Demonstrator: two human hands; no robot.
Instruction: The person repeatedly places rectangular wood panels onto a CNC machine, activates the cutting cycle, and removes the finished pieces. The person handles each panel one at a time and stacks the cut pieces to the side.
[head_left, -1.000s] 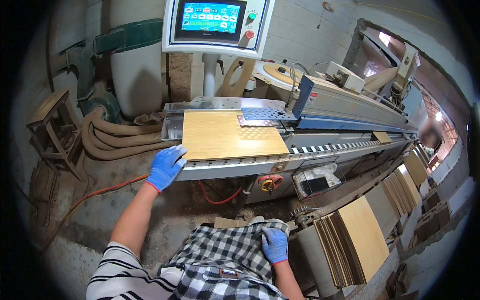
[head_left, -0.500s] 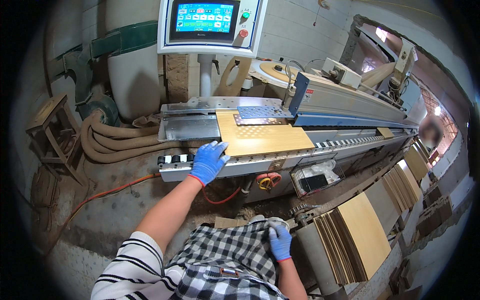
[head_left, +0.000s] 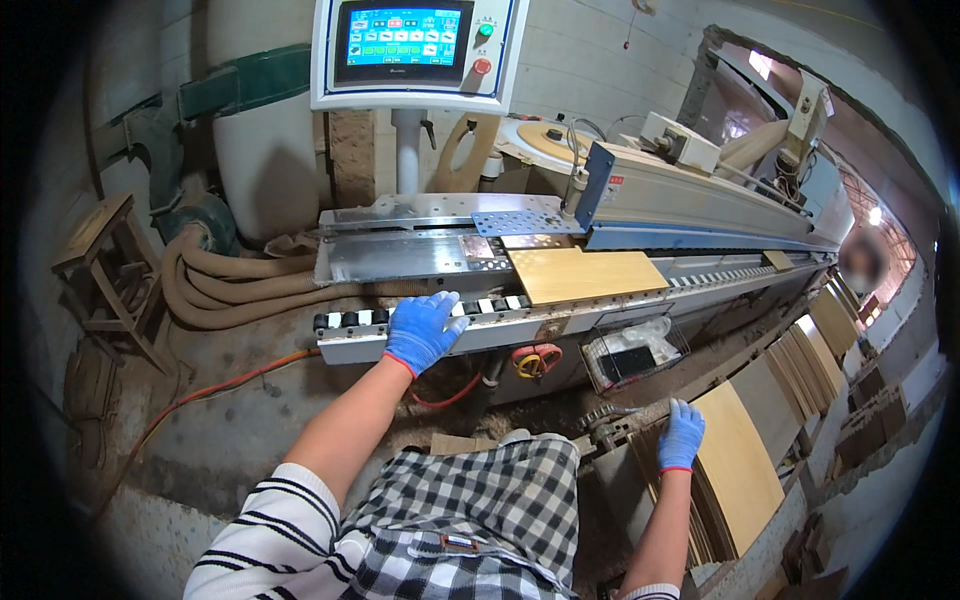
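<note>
My left hand [head_left: 424,330], in a blue glove with a red cuff, lies with fingers stretched over the roller rail [head_left: 350,337] along the machine's front edge. It is open and apart from the wooden board [head_left: 585,276], which lies flat on the machine bed further right. Part of that board passes beneath the blue-edged beam [head_left: 690,195]. My right hand [head_left: 682,436], gloved alike, reaches the upper end of a row of upright boards [head_left: 735,460] at the right. Its fingers are extended at the boards' edge; whether they touch is hard to tell.
A control panel [head_left: 400,45] with a lit screen stands behind the bed. Ribbed hoses [head_left: 235,280] and a wooden stool [head_left: 105,270] are at the left. A wire basket [head_left: 635,355] hangs below the rail. More boards [head_left: 805,370] stand further right, where another person [head_left: 862,265] is.
The wooden board has moved right along the bed, away from my left hand. My left hand has shifted slightly right. My right hand has gone from my apron to the upright boards.
</note>
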